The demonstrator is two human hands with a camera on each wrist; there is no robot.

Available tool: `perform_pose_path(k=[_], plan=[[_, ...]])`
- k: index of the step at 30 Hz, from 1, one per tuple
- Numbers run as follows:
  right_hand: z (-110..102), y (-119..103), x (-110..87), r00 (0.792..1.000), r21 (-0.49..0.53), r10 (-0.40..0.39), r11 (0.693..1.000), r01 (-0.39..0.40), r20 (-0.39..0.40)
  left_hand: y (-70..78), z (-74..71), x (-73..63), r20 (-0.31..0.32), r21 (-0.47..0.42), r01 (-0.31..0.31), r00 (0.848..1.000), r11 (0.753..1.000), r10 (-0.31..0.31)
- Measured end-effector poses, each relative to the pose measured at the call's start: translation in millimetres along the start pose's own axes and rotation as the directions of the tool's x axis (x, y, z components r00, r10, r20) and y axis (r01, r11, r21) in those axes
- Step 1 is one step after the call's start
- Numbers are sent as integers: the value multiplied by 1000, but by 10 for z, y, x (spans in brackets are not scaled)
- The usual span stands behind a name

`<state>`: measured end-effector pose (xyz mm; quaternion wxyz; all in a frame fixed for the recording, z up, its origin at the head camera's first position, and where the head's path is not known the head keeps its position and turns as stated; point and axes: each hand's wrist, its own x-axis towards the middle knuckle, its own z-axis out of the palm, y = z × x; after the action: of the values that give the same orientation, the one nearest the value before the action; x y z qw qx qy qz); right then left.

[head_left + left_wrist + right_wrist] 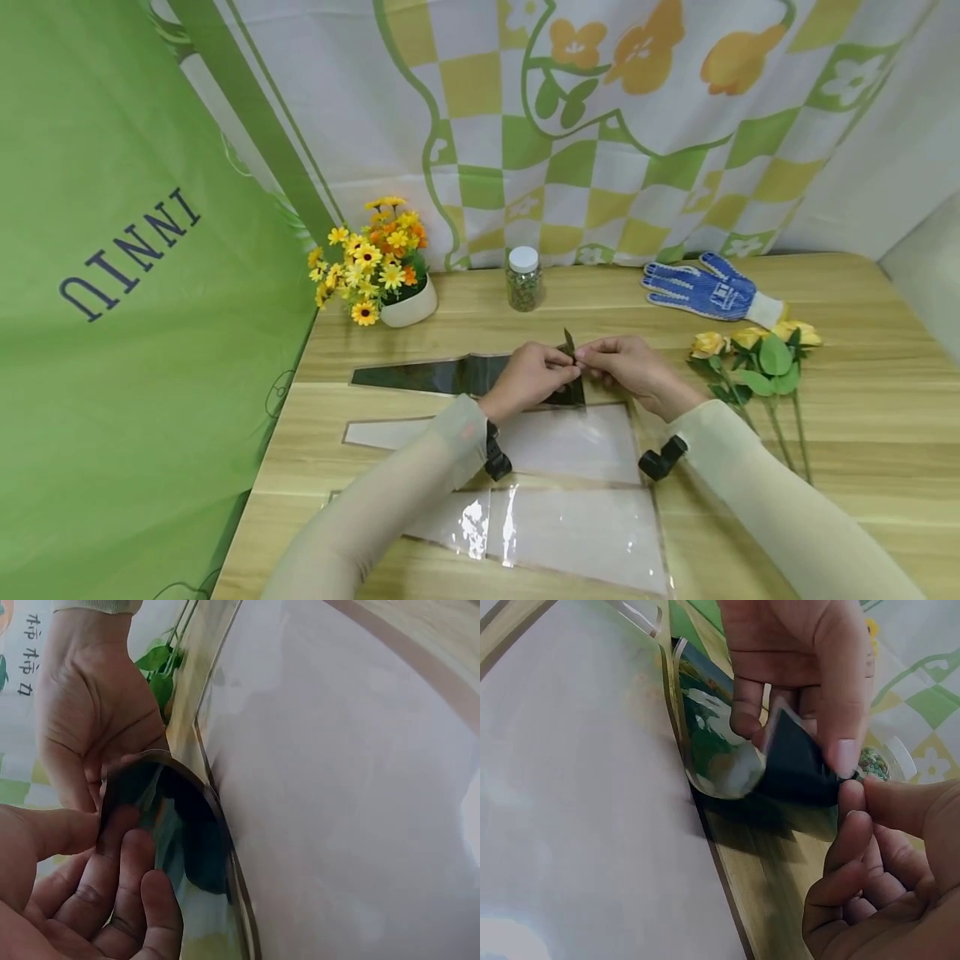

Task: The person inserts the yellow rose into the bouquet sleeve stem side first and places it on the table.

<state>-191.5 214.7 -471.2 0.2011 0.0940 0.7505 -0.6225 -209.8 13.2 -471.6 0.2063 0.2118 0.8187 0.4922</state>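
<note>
A dark, tapered plastic sleeve (420,377), much like a flower sleeve, lies across the table with its wide right end lifted and curled. My left hand (529,379) pinches that raised edge between thumb and fingers. Close beside it, the right hand (639,372) pinches the same edge at its corner, and the fingertips of both hands nearly meet. In the right wrist view the sleeve's glossy face (712,742) bends round below the left hand. Nearer me lie a pale tapered sleeve (570,442) and another pale, shiny sleeve (577,533), partly under my left forearm.
At the back stand a pot of yellow artificial flowers (408,307) and a white-lidded jar (523,283). A blue work glove (705,289) lies at the back right, with yellow roses (772,358) in front of it. A checked curtain (570,167) hangs behind the table.
</note>
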Motion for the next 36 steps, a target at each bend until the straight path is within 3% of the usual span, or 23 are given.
perform_pose_path(k=[4, 10, 14, 17, 20, 24, 30, 36], plan=[[-2, -13, -18, 1000, -13, 6, 1000, -7, -25, -39, -14, 10, -17, -24, 29, 999, 999, -29], [21, -54, -67, 998, -97, 7, 995, -12, -54, -87, -38, 19, -36, -44, 9, 999, 999, -11], [39, -62, -67, 995, -186, -62, 981, 46, -83, -103, -42, 25, -32, -68, 11, 999, 998, -13], [28, -31, -57, 984, -251, -132, 963, 98, -120, -104, -39, 36, -44, -130, 56, 997, 990, -62], [5, 16, -55, 971, -319, -193, 937, 141, -138, -95, -49, 42, -53, -193, 105, 992, 976, -117], [-13, 60, -58, 947, -408, -293, 887, 217, -134, -87, -87, 54, -56, -202, 133, 987, 970, -147], [-57, 62, -61, 887, -527, -447, 785, 325, -119, -102, -193, 52, -93, -188, 145, 982, 971, -165], [-101, 37, -80, 864, -579, -497, 728, 366, -78, -109, -192, 28, -76, -109, 144, 985, 984, -153]])
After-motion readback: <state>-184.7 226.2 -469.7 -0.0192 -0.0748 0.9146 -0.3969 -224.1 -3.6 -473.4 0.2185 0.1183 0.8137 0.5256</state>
